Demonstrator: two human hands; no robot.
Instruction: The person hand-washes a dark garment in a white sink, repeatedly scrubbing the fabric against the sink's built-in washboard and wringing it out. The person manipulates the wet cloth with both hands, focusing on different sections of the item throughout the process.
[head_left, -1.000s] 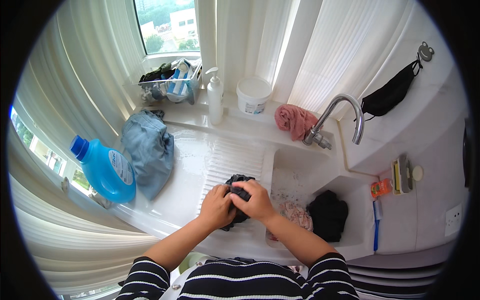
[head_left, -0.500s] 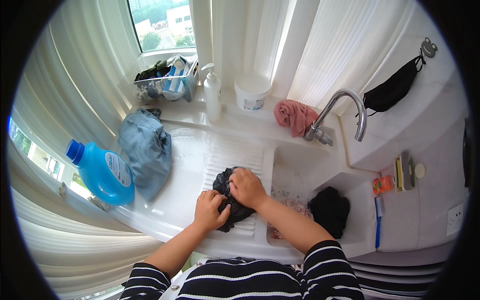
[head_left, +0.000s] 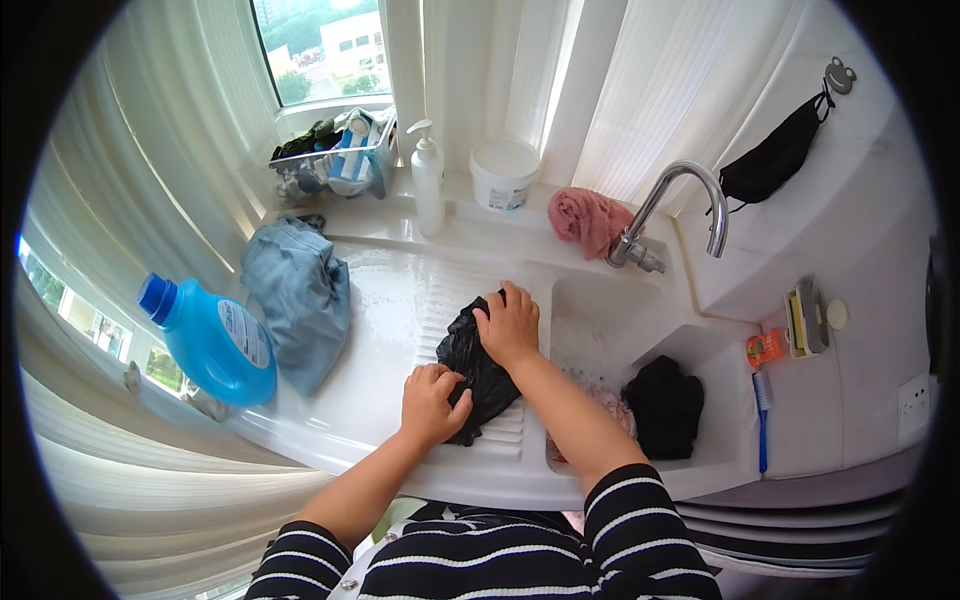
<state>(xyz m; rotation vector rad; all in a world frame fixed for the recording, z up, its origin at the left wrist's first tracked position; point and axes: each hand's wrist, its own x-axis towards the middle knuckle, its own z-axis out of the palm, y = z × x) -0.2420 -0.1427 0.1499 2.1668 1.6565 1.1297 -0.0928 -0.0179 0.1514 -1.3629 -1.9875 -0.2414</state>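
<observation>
Over the ribbed white washboard [head_left: 448, 292], your right hand [head_left: 510, 328] pinched the crumpled black cloth [head_left: 478, 388] farther forward; your left hand [head_left: 430, 405], fingers curled, gripped its left edge.

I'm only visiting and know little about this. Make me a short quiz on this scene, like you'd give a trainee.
1. True or false: the left hand and the right hand both touch the black cloth on the ribbed washboard.
2. What stands just right of the white pump bottle? A) a blue jug; B) a white tub; C) a brush.
3. Fill in: a black ____ hangs from the grey hook.

Key: 1. True. 2. B. 3. mask.
</observation>
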